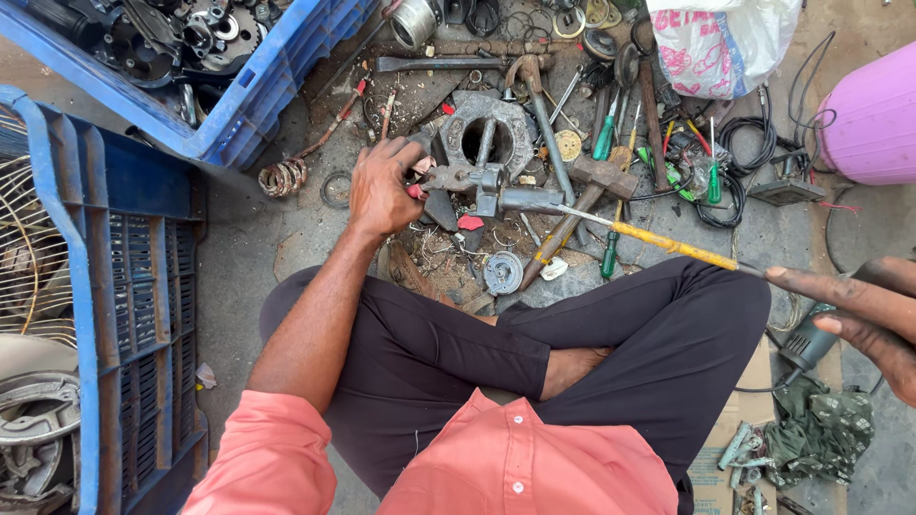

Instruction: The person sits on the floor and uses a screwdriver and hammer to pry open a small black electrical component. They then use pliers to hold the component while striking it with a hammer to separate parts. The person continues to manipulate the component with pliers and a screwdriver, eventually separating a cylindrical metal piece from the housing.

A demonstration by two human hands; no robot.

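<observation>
The person sits cross-legged on the floor (239,257) among scattered tools. The left hand (382,186) is closed around one end of a grey metal part (487,181), which lies on the floor just beyond the knees, in front of a round housing (482,133). The right hand (854,310) is near the right edge, its fingers curled loosely about the end of a long yellow-handled tool (658,238); how firmly it grips I cannot tell, since the handle end is hidden under the fingers. The tool's thin shaft runs left and its tip meets the grey part at its right end.

By the look of it, the step in hand is prying or driving at the part while the left hand steadies it. The next move seems to call for a firm hold on the left and a straight push along the tool's line, lest the tip slip off.

A hammer (596,176) lies just beyond, a blue crate (239,105) to the far left, and green screwdrivers (611,253) nearby.
</observation>
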